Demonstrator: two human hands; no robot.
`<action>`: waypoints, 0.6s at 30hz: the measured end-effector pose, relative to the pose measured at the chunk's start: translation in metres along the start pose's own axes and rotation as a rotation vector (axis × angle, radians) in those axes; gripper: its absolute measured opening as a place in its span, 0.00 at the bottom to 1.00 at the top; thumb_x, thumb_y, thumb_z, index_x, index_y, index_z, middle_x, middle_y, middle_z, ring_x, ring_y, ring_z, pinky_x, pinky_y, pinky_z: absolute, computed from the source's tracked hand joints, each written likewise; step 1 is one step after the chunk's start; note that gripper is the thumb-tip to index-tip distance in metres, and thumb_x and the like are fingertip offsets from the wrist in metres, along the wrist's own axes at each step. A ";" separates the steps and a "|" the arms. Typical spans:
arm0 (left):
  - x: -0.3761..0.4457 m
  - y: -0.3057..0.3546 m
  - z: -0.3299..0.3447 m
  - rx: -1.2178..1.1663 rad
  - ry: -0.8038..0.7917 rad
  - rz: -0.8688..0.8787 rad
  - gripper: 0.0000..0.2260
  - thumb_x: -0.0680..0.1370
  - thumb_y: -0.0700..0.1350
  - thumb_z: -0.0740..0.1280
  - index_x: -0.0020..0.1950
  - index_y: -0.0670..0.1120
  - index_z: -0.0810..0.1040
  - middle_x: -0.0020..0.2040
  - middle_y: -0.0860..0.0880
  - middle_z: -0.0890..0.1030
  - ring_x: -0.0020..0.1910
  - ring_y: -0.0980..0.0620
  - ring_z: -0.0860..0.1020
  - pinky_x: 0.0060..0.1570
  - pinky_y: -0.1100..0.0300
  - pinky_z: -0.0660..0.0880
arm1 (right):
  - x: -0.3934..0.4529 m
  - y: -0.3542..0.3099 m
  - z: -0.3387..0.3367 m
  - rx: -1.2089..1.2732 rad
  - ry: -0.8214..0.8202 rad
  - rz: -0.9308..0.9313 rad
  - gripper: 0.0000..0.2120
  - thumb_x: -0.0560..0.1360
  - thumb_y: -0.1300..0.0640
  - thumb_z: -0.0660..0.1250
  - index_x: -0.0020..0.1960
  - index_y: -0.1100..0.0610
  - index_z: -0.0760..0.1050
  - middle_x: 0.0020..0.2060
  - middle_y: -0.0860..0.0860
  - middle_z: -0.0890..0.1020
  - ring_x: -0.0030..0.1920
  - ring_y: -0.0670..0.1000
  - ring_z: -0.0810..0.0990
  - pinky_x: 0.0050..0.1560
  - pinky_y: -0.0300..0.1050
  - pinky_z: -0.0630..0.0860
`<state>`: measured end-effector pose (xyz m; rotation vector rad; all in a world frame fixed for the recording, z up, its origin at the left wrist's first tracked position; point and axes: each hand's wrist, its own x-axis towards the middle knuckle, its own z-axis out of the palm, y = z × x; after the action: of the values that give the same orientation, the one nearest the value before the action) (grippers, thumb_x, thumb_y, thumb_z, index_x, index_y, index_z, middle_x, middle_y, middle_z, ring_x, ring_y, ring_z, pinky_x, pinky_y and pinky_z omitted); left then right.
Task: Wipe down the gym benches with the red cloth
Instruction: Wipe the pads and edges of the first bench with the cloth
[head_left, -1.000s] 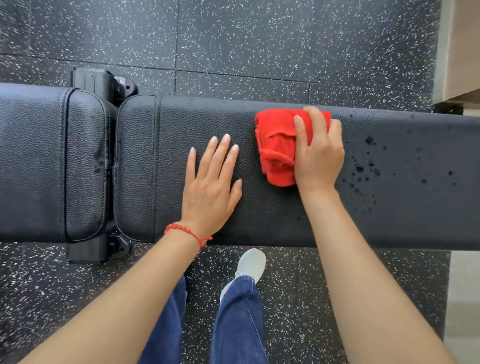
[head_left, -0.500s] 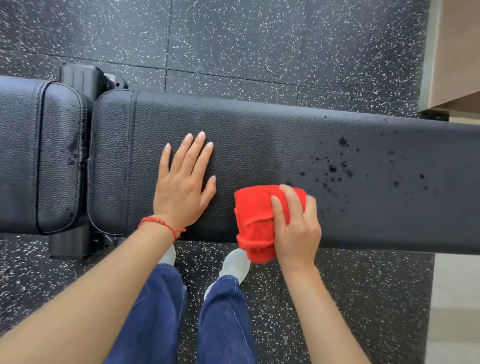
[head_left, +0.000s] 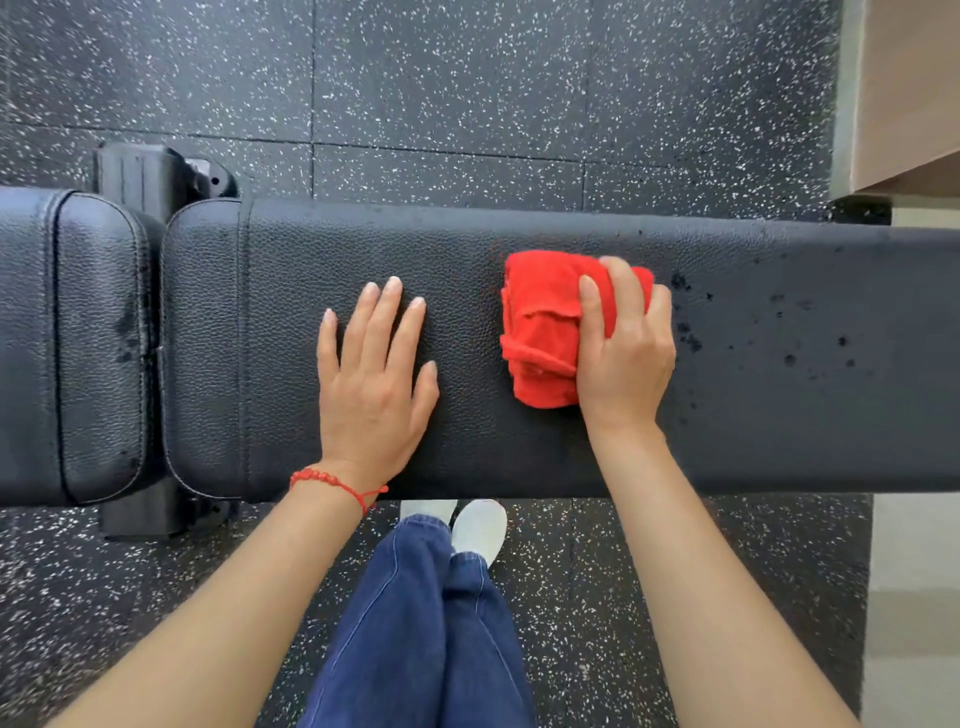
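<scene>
A black padded gym bench (head_left: 779, 426) runs across the view, with a separate seat pad (head_left: 67, 343) at its left end. My right hand (head_left: 626, 353) presses a folded red cloth (head_left: 540, 327) onto the long pad, a little past its middle toward the far edge. My left hand (head_left: 374, 374) lies flat on the pad to the left of the cloth, fingers spread, holding nothing. Dark wet spots (head_left: 789, 343) dot the pad to the right of the cloth.
The floor (head_left: 467, 93) is black speckled rubber tile. The bench's black frame bracket (head_left: 150, 176) sticks out behind the gap between the pads. A beige wall or cabinet (head_left: 904, 88) stands at the far right. My legs in blue jeans and white shoes (head_left: 480, 525) stand against the near side.
My right hand has slid the red cloth from the near edge of the pad back up toward the far edge. My left hand has stayed flat on the pad.
</scene>
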<state>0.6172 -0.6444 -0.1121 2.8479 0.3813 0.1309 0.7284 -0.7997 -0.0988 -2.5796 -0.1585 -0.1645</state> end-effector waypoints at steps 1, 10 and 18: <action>0.001 0.008 0.000 -0.019 0.004 0.019 0.21 0.76 0.45 0.58 0.67 0.38 0.72 0.69 0.39 0.69 0.69 0.40 0.66 0.67 0.39 0.57 | -0.009 0.005 -0.004 -0.010 -0.002 -0.008 0.15 0.76 0.51 0.62 0.57 0.60 0.77 0.44 0.64 0.78 0.40 0.63 0.79 0.37 0.51 0.75; 0.011 0.056 0.019 0.016 -0.110 0.077 0.22 0.76 0.47 0.57 0.68 0.41 0.71 0.70 0.41 0.68 0.69 0.42 0.66 0.66 0.39 0.60 | -0.082 0.051 -0.042 -0.116 -0.035 -0.043 0.19 0.79 0.49 0.56 0.54 0.61 0.78 0.41 0.61 0.78 0.39 0.59 0.80 0.43 0.46 0.74; 0.009 0.053 0.027 0.025 -0.070 0.088 0.22 0.77 0.47 0.57 0.69 0.41 0.69 0.71 0.42 0.67 0.71 0.44 0.64 0.68 0.41 0.55 | -0.008 0.035 -0.026 -0.058 -0.015 -0.006 0.15 0.75 0.51 0.62 0.54 0.60 0.79 0.41 0.63 0.79 0.38 0.62 0.80 0.33 0.49 0.77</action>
<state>0.6422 -0.6979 -0.1235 2.8856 0.2447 0.0428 0.7230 -0.8434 -0.0958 -2.6390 -0.1693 -0.1545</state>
